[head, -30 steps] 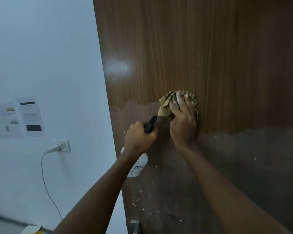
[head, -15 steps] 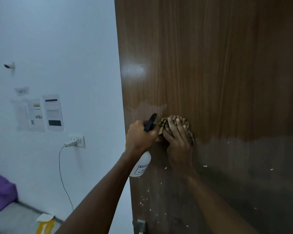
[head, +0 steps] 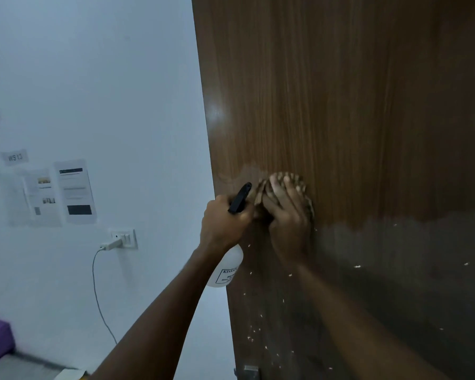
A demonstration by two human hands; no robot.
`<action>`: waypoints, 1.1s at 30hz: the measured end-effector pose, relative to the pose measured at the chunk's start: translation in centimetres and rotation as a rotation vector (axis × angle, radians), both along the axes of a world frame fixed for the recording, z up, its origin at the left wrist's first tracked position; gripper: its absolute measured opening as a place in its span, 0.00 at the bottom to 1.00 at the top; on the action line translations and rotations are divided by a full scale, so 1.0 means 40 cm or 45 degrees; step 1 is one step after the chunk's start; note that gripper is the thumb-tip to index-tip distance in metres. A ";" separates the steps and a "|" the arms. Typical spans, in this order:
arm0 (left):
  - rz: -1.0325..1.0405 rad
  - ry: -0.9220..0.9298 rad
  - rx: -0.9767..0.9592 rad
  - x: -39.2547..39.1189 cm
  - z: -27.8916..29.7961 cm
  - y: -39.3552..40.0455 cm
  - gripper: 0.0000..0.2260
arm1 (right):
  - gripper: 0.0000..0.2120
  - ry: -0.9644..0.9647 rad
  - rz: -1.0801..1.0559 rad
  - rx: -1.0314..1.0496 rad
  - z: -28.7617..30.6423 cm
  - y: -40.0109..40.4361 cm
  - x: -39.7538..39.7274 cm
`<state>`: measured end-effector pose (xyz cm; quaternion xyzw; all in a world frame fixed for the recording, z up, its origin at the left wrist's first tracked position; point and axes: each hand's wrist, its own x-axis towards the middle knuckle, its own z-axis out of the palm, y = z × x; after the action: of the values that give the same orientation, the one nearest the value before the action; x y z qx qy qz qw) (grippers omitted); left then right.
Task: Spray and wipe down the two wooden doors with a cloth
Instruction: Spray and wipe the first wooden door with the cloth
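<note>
- Head view, the only one: the door (head: 340, 105) fills the right two thirds of the frame, its left edge running top to bottom a little right of centre, its grain vertical. The lower part looks darker and duller than the glossy upper part, with a ragged border at mid height; pale flecks dot the lower area.
- The right hand (head: 288, 218), just right of centre, lies palm-down on a bunched cloth (head: 299, 185), fingers fairly straight and spread, pointing up the frame. This looks like a pressing hold, so the wad stays between palm and wood while it rubs. The cloth is a rounded wad with no clear long axis; it sits at the ragged border, near the door's left edge, and is blurred.
- The left hand (head: 222, 223), touching or just beside the right, grips the neck of a spray bottle (head: 226, 270). I judge it is kept close so the next squirt lands where the cloth works.
- The bottle's long axis runs from lower left to upper right: white body below the fist, black nozzle (head: 240, 197) above it, aimed up and right toward the cloth and door.
- At left of frame, on the wall (head: 107, 78): papers (head: 66, 193), a socket (head: 124, 238) with a plug and hanging cable.
- Only this one door shows.
</note>
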<state>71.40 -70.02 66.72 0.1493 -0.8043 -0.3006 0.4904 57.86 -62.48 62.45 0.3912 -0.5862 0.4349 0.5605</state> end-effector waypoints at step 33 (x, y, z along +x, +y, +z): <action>-0.105 0.032 -0.013 0.106 -0.005 -0.182 0.20 | 0.17 0.063 -0.077 0.064 0.006 -0.199 0.159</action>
<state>75.62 -77.29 66.51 0.1096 -0.8049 -0.3184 0.4885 64.23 -70.45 62.68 0.3979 -0.5946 0.3929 0.5777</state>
